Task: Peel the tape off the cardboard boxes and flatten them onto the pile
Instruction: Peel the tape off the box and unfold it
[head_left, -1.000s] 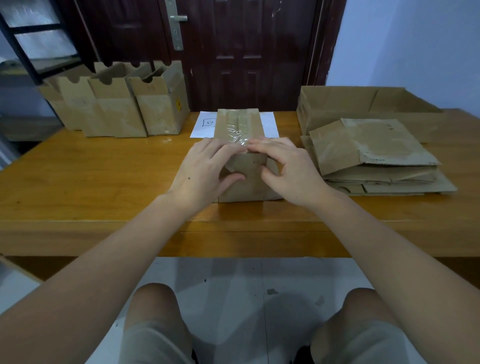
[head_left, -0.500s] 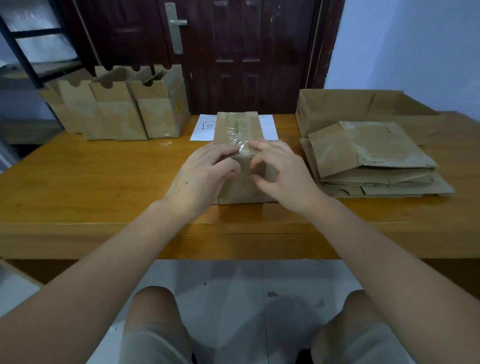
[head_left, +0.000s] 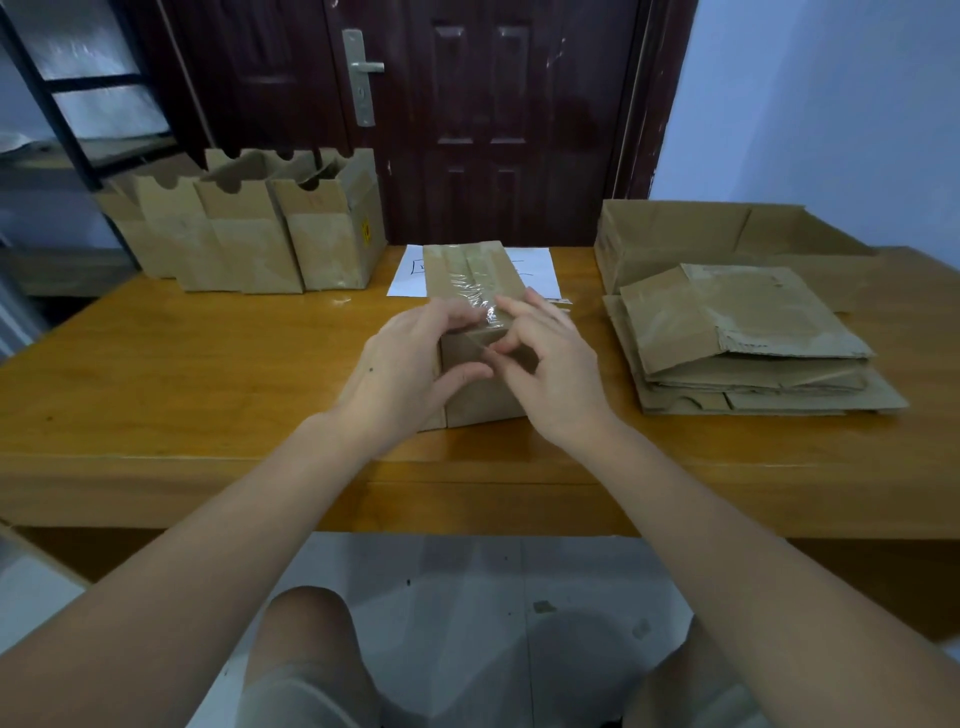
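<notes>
Fingers (head_left: 511, 306) of the right hand (head_left: 556, 371) are half curled at the near top edge of the taped box (head_left: 480, 400), thumb and forefinger pinching at the crinkled clear tape (head_left: 475, 288) where it folds over the front face. The left hand (head_left: 402, 371) grips the box's left near corner, fingers curled over the top edge and thumb pressed flat across the front.

The box stands closed at the middle of the wooden table (head_left: 208, 374), tape running along its top.

Behind it lies a white sheet of paper (head_left: 535, 270) with a drawn rectangle; its marks are too small to read. To the right sits the pile of flattened boxes (head_left: 748, 338), with an open cardboard tray (head_left: 675, 234) behind it. At the far left stands a row of upright boxes (head_left: 249, 244) with open tops; the nearest carries a small yellow sticker (head_left: 365, 228), illegible. A dark door (head_left: 493, 119) is beyond.
</notes>
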